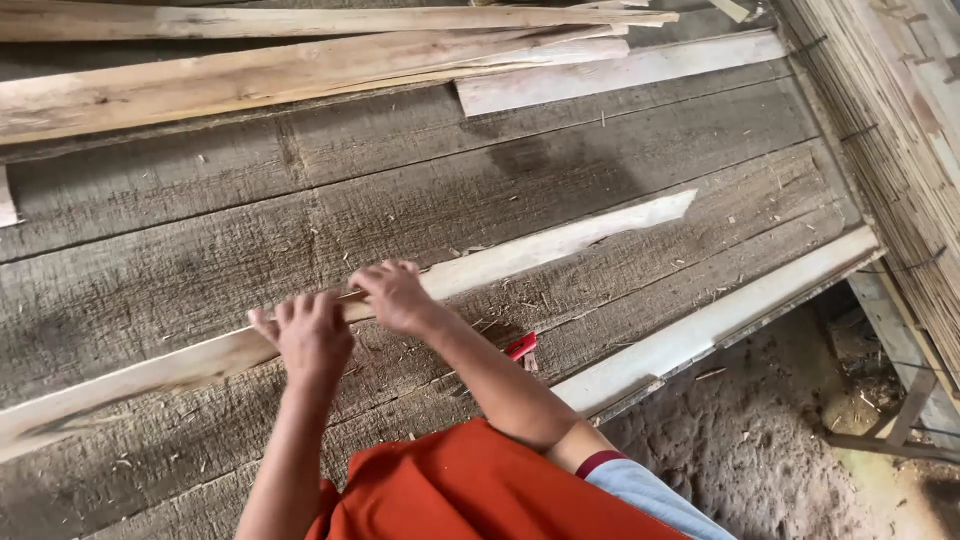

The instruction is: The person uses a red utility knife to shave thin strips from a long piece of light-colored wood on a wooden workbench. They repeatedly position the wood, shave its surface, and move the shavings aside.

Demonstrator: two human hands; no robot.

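A long pale wooden strip (560, 243) lies diagonally across a weathered plank platform (420, 190), tapering to a point at its far right end. My left hand (310, 335) rests on the strip near its middle, fingers curled over its far edge. My right hand (397, 295) presses on the same strip just to the right, fingers bent over it. Both hands are touching the strip side by side. An orange cloth (470, 490) covers my lap below the arms.
A small red object (520, 346) lies on the planks near my right forearm. Several pale boards (300, 65) are stacked at the back. A pale edge board (720, 320) borders the platform, with dirt ground (780, 450) below it. Bundled thin sticks (890, 130) stand at right.
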